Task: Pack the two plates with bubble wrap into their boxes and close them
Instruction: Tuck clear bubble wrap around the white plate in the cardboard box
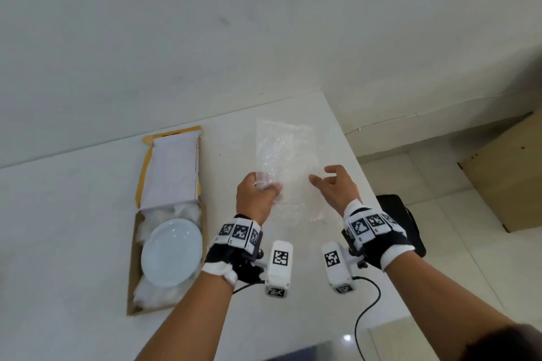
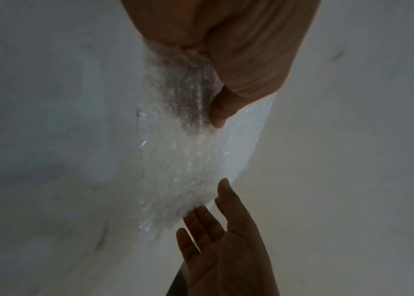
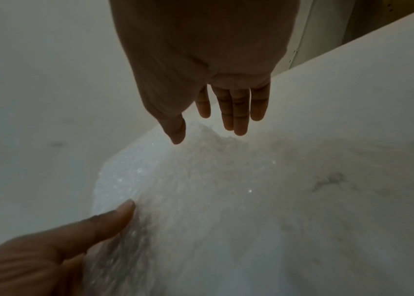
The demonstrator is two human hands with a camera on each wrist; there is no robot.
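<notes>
A clear sheet of bubble wrap (image 1: 286, 155) is held up above the white table (image 1: 73, 214). My left hand (image 1: 259, 190) grips its left edge, fingers curled round the wrap (image 2: 183, 124). My right hand (image 1: 333, 184) hovers open at the sheet's right edge, fingers straight (image 3: 236, 112) and just clear of the wrap (image 3: 200, 190). To the left lies an open cardboard box (image 1: 133, 272) with a white plate (image 1: 171, 252) resting on bubble wrap padding inside. Its lid (image 1: 171, 167) lies flat behind it. I see only one plate and one box.
The table's right edge runs close to my right hand. Beyond it a black bag (image 1: 410, 223) and a brown cardboard carton (image 1: 510, 179) sit on the tiled floor. A black cable (image 1: 366, 308) hangs from the wrist camera.
</notes>
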